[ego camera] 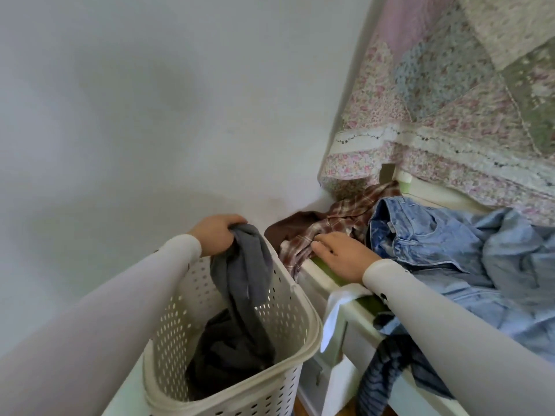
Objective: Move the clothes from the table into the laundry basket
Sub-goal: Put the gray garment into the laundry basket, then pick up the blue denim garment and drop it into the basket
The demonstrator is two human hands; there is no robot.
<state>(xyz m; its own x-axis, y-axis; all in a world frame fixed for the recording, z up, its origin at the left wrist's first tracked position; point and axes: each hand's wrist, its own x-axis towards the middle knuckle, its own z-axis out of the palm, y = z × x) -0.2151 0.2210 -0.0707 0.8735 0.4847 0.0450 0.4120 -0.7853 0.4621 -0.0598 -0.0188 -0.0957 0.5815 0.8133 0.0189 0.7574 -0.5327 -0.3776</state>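
Task partly done: left hand (214, 237) grips a grey garment (240, 283) hanging into the laundry basket (303, 349), right hand (339, 255) rests, apparently flat, on the plaid shirt (339, 219); jeans (420, 232) remain on the surface (339, 291).

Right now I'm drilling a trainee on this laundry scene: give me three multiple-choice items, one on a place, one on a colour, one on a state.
1. Where does the grey garment hang?
A. on the quilt
B. over the laundry basket
C. on the floor

2. What colour are the jeans?
A. black
B. light blue
C. red

3. What is the right hand doing?
A. resting on the plaid shirt
B. gripping the jeans
C. lifting the basket

Key: B, the left hand holds it above the rim; B, faded denim; A, fingers lie flat on the plaid.
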